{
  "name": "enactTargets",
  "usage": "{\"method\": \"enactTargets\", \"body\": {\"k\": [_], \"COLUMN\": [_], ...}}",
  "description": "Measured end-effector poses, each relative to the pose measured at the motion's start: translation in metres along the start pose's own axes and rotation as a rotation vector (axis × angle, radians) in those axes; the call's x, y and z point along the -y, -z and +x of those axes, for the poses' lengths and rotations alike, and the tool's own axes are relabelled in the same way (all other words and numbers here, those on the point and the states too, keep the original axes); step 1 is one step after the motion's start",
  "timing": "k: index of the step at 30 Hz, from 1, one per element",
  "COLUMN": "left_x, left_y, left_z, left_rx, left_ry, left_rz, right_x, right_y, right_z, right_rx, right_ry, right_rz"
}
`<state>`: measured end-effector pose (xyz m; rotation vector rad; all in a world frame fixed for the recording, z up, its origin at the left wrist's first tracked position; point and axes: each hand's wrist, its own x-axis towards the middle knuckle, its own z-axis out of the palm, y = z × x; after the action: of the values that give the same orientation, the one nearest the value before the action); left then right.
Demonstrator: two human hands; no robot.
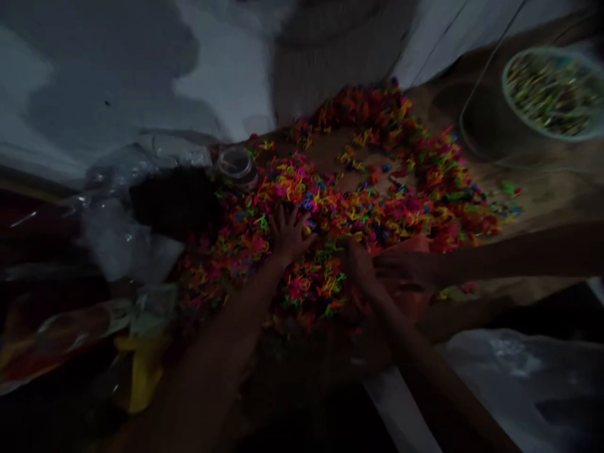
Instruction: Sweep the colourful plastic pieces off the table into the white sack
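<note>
Over the counter, both arms are reaching forward; the left hand is lying flat, fingers spread, on the heap of coloured pieces. Whether the right hand, resting in that heap, is grasping anything cannot be told. One jar and one bowl are standing nearby, and another person's hand is reaching in from the right.

- I'm looking at a brown counter, pretty dim, but the surface shows bare on the right side.
- a huge heap of tiny neon pieces is spread straight across the middle of it, pink, orange, green, yellow and blue all mixed.
- there's a small clear jar at the heap's left edge.
- crumpled clear plastic bags lie left of the jar.
- a pale bowl full of greenish bits sits far right, well apart from the heap.
</note>
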<state>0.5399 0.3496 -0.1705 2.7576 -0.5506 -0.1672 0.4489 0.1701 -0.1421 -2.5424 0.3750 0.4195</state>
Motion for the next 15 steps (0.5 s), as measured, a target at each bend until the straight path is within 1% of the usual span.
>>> {"method": "enactTargets", "body": {"k": [2, 3, 6, 8, 9, 10, 12, 13, 14, 15], "left_x": [-0.004, -0.005, -0.007, -0.009, -0.012, -0.014, -0.020, -0.022, -0.024, -0.024], "left_y": [-0.006, -0.009, -0.014, -0.011, -0.008, -0.002, 0.015, 0.024, 0.034, 0.043], "left_z": [-0.008, -0.012, -0.020, -0.024, -0.028, -0.033, -0.049, -0.062, -0.079, -0.101], "left_rx": [0.020, 0.026, 0.022, 0.002, -0.016, -0.040, -0.114, -0.171, -0.234, -0.296], "left_ry": [0.017, 0.009, -0.042, -0.087, -0.123, -0.162, -0.206, -0.188, -0.140, -0.069], "left_rz": [-0.059, -0.082, -0.137, -0.197, -0.238, -0.282, -0.365, -0.399, -0.426, -0.449], "right_x": [0.008, 0.015, 0.044, 0.058, 0.061, 0.061, 0.049, 0.039, 0.026, 0.013], "right_y": [-0.016, -0.023, -0.042, -0.050, -0.052, -0.053, -0.055, -0.057, -0.059, -0.063], "right_z": [-0.024, -0.039, -0.084, -0.112, -0.126, -0.141, -0.173, -0.192, -0.213, -0.234], "right_rx": [0.007, -0.010, -0.129, -0.198, -0.213, -0.215, -0.150, -0.090, -0.022, 0.042], "right_ry": [-0.032, -0.041, -0.090, -0.112, -0.080, -0.009, 0.190, 0.279, 0.330, 0.338], "right_rz": [-0.067, -0.105, -0.191, -0.193, -0.178, -0.150, -0.069, -0.018, 0.030, 0.070]}}
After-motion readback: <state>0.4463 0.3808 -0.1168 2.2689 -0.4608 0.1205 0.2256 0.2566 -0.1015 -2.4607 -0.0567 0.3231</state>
